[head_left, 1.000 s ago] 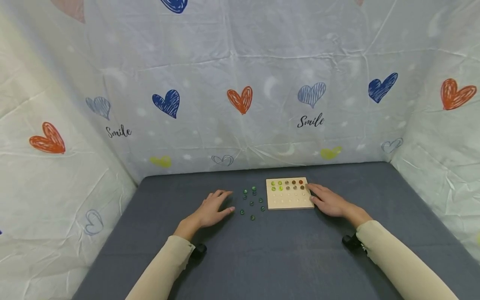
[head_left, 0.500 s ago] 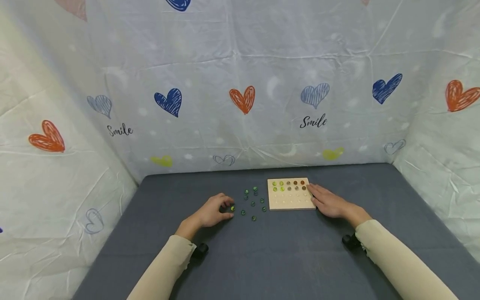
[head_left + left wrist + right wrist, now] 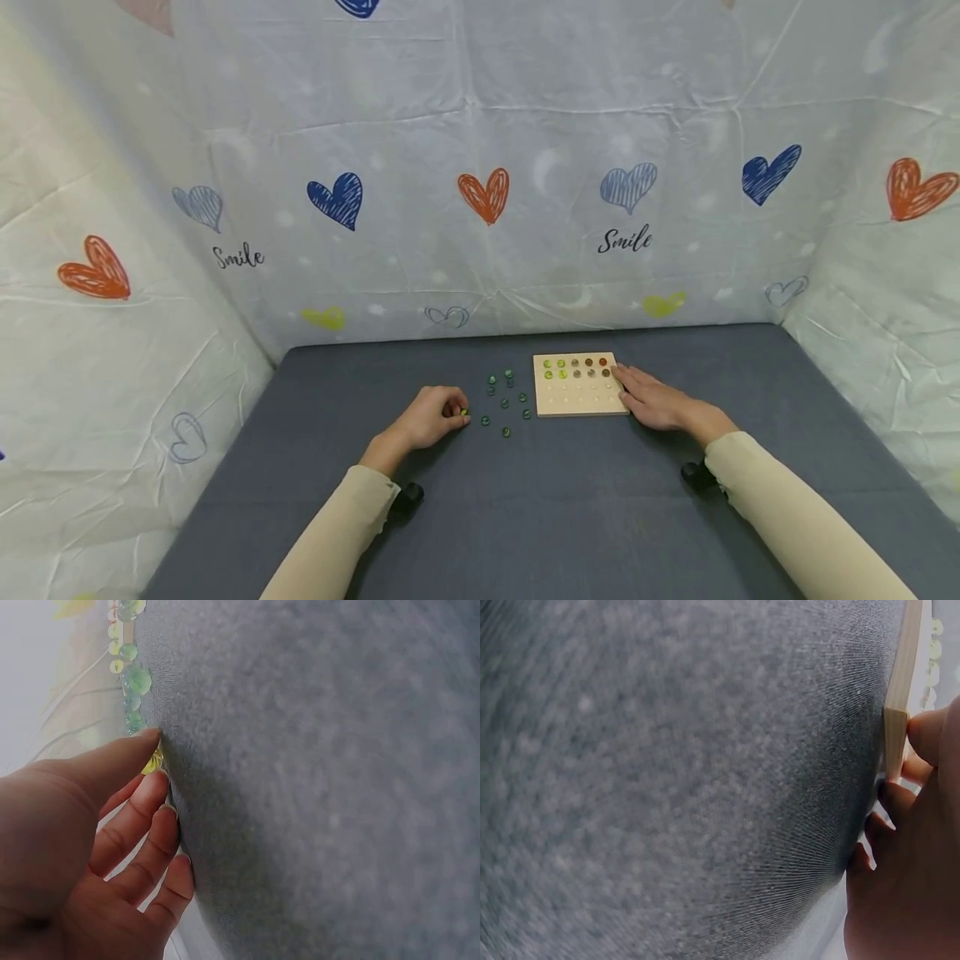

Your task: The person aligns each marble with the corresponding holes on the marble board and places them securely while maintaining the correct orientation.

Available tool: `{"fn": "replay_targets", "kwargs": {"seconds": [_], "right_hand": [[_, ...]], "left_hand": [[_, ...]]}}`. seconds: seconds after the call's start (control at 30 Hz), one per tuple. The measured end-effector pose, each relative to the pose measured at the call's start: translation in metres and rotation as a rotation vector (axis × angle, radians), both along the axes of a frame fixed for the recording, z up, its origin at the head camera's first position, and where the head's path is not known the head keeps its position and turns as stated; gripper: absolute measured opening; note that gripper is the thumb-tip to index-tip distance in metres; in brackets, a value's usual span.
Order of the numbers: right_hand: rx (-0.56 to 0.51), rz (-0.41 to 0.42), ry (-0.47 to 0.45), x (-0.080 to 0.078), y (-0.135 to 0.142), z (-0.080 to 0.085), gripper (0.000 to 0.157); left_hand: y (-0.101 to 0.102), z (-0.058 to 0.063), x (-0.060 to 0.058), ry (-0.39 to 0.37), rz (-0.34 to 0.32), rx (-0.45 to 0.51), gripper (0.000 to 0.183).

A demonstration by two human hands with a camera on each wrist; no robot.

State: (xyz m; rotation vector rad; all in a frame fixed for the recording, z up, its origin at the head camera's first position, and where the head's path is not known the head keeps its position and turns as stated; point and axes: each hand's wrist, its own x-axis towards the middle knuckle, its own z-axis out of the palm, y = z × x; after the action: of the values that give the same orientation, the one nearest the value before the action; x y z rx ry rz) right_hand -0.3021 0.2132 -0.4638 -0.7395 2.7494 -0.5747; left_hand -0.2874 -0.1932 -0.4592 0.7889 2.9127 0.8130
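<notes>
My left hand is low over the table, left of the loose marbles. Its thumb and forefinger pinch a yellow marble, which shows only in part between the fingertips. Several green glass marbles lie scattered on the cloth just beyond those fingertips. A pale wooden board with rows of small hollows lies to their right. Yellow-green, clear-brownish and reddish marbles sit in its two far rows. My right hand rests on the board's right edge with fingers extended, its thumb at the near corner.
A dark grey cloth covers the table. White fabric printed with hearts hangs along the table's back and both sides. A black wrist device sits below the left cuff, and a similar black device is at the right cuff.
My left fingers, spread a second ago, have closed in on the yellow marble, which came into view beside them, and now pinch it. My right hand has stayed at the board's edge.
</notes>
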Motion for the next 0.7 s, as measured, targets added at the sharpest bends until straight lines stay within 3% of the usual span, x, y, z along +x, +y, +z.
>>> {"fn": "replay_targets", "kwargs": {"seconds": [0.53, 0.7], "right_hand": [[0.016, -0.012, -0.007, -0.001, 0.002, -0.002, 0.054], [0.013, -0.007, -0.008, 0.000, 0.001, -0.001, 0.054]], "left_hand": [[0.015, 0.003, -0.003, 0.011, 0.014, 0.069, 0.011], [0.025, 0.005, -0.004, 0.026, -0.008, 0.090, 0.011]]}}
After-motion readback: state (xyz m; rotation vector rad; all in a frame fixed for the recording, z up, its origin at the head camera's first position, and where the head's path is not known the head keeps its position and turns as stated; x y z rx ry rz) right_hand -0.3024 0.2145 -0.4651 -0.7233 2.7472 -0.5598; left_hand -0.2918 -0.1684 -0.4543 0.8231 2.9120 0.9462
